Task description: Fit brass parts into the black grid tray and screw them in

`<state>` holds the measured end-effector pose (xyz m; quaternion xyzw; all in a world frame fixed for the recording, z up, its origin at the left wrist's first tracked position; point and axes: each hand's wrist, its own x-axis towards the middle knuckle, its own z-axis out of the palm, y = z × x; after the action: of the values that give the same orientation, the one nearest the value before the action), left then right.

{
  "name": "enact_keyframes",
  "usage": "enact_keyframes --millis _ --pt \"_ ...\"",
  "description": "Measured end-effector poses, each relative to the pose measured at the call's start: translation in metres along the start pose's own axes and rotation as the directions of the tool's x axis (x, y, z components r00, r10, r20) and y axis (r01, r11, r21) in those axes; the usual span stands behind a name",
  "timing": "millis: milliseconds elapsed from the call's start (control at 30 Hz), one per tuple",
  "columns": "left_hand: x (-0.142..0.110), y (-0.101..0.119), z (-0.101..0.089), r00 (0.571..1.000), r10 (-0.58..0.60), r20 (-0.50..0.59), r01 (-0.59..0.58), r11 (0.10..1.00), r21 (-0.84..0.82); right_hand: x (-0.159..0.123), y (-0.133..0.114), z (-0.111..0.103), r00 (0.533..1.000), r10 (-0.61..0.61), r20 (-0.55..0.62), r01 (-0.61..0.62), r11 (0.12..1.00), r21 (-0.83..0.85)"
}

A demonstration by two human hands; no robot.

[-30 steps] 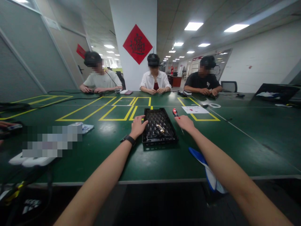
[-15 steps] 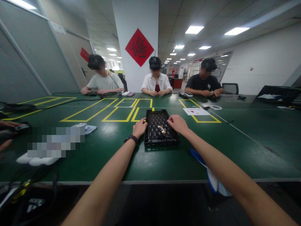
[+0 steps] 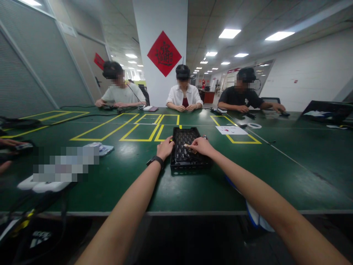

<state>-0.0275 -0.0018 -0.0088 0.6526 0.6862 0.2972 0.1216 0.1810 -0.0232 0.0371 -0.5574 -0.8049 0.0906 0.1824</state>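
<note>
A shallow black open case (image 3: 183, 167) with a perforated, grid-like floor rests on the green table in front of me. My left hand (image 3: 165, 148) holds its left wall, thumb along the rim and fingers down the outside. Over the inside of the case is my right hand (image 3: 203, 146), its fingertips pinched on a small gold-coloured piece (image 3: 187, 146). The exact kind of this piece cannot be made out, and the fingers hide part of it. A dark band circles my left wrist.
Yellow tape rectangles (image 3: 138, 140) mark the green table (image 3: 132, 176). At left lies a white power strip (image 3: 52, 187); at right, a printed sheet (image 3: 231, 130) and a tape roll (image 3: 254, 126). Three people with headsets sit opposite. Another person's hand (image 3: 11, 142) shows at far left.
My right hand has moved left from the case's right edge to the small gold-coloured piece and pinched it. My left hand stays on the case. The person at right has stretched an arm outward.
</note>
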Motion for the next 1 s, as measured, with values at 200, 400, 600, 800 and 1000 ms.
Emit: enact_keyframes --millis 200,400,600,800,1000 --pt "0.006 -0.001 0.003 0.999 -0.021 -0.033 0.021 1.0 -0.005 -0.027 -0.007 -0.009 0.952 -0.303 0.036 0.255 0.855 0.452" --pt "0.007 -0.009 0.006 0.999 0.018 -0.027 -0.023 0.981 -0.194 -0.039 -0.012 -0.008 0.885 -0.462 0.06 0.415 0.84 0.35" --pt "0.01 -0.011 0.009 0.99 0.133 0.036 -0.107 0.907 -0.407 -0.036 -0.006 -0.006 0.858 -0.511 0.051 0.482 0.836 0.262" --pt "0.013 -0.012 0.014 0.984 0.175 -0.021 -0.167 0.883 -0.439 -0.037 -0.007 -0.005 0.833 -0.552 0.033 0.54 0.825 0.166" --pt "0.018 -0.013 0.019 0.986 0.153 -0.07 -0.168 0.878 -0.449 -0.036 -0.006 -0.004 0.837 -0.546 0.028 0.533 0.827 0.179"
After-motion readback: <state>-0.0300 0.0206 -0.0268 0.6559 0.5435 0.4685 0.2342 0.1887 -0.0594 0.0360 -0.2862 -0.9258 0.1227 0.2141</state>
